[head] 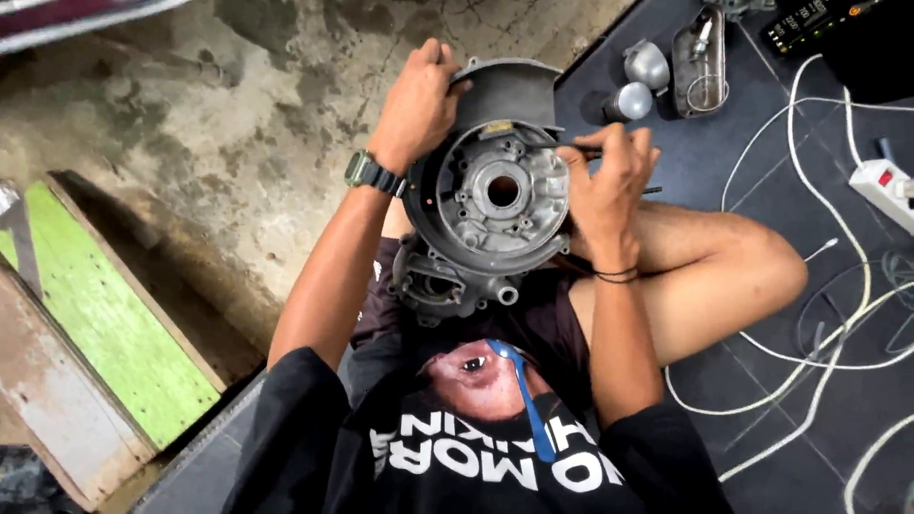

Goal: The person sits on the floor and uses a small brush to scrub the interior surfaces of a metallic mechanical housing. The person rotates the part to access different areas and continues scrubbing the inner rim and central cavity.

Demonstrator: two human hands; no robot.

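Note:
A grey cast-metal engine casing [490, 195] with a round central hole rests upright on my lap. My left hand [416, 103], with a green watch on its wrist, grips the casing's upper rim at the far side. My right hand [609, 181] holds a thin dark tool [571, 146] like a pen, its tip touching the casing's upper right face. A black band sits on my right wrist.
Bare concrete floor lies to the left, with a green and white wooden board [95, 333]. A dark mat [762, 238] on the right carries two silver bulbs [636, 84], a metal cover [700, 62], white cables [809, 362], a power strip [885, 186] and a meter [809, 21].

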